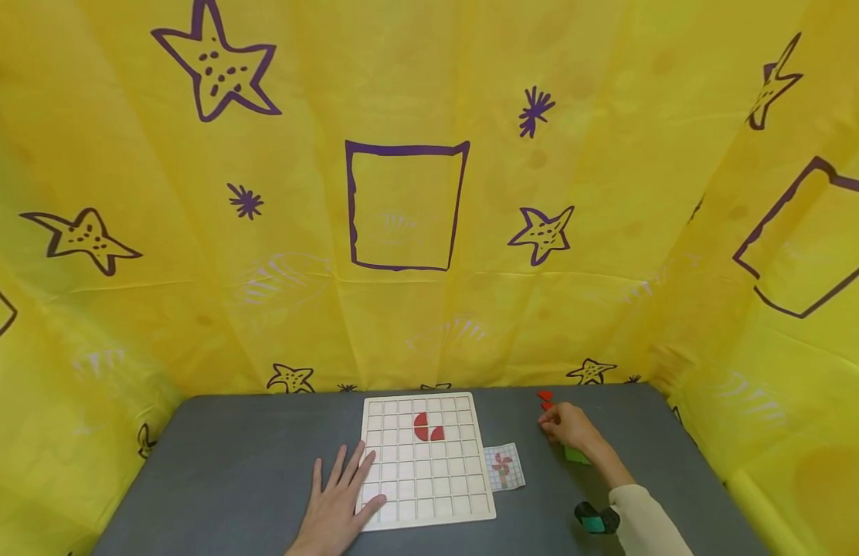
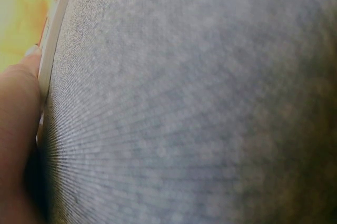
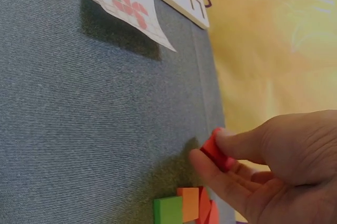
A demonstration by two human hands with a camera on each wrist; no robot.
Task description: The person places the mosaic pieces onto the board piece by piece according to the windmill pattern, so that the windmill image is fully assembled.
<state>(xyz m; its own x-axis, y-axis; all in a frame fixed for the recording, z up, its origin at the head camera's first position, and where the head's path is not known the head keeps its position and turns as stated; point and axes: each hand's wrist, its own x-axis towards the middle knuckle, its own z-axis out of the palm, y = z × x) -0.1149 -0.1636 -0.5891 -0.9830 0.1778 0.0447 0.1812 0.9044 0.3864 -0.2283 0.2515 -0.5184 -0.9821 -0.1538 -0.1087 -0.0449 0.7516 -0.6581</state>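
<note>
Left hand on the board, right hand pinching a red block.
In the head view, your left hand (image 1: 335, 502) lay with its fingers apart on the board (image 1: 426, 467) edge, seemingly a good brace if pressure stayed light; red pieces (image 1: 421, 434) sat in slots ahead and right of it, and the card (image 1: 495, 455) lay left of your right hand (image 1: 568, 426). The left wrist view showed only part of your hand against the board's edge, too little to tell its grip. In the right wrist view, your thumb and fingers were clamped on the red block (image 3: 216, 152), with green (image 3: 168, 211) and orange (image 3: 189, 204) blocks near your fingertips; a gentle pinch and clearance from those neighbours seemed wisest.
</note>
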